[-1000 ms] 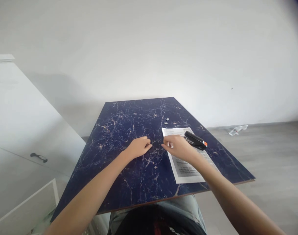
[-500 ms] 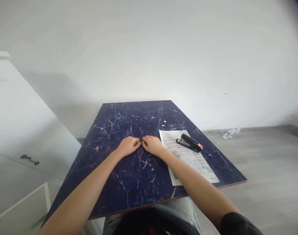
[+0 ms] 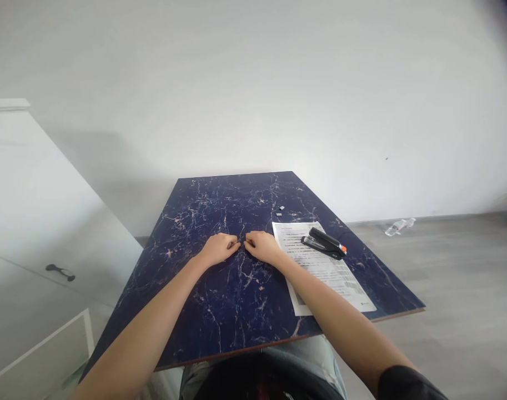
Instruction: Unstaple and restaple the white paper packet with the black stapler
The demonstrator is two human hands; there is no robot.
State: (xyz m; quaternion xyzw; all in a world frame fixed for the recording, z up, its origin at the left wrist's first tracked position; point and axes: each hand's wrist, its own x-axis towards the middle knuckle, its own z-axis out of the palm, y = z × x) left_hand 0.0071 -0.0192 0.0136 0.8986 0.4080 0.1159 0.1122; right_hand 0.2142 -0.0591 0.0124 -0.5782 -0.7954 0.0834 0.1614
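Observation:
My left hand (image 3: 220, 248) hovers over or rests on the middle of the blue marbled tabletop (image 3: 211, 311), its thumb and fingertips pinched together. Facing it across a narrow gap is my right hand (image 3: 261, 245), also closed with curled fingers. Whatever the fingertips hold, if anything, is too small or hidden to make out. To the right, a printed sheet of paper (image 3: 320, 278) lies partly under my right forearm in this view. On the sheet sits a black stapler (image 3: 325, 243) with an orange end. Beyond the paper lie two small greyish pieces (image 3: 279, 214).
A white cabinet (image 3: 49, 211) with a dark handle (image 3: 60, 272) stands at the left. The table meets a pale wall (image 3: 245, 83) at the back. A clear crumpled plastic item (image 3: 400, 226) lies on the grey floor (image 3: 453, 278) to the right.
My hands have drawn slightly apart, opening a narrow gap between the fingertips. The whole view has shifted a little. The stapler, paper and small pieces stay in place on the table.

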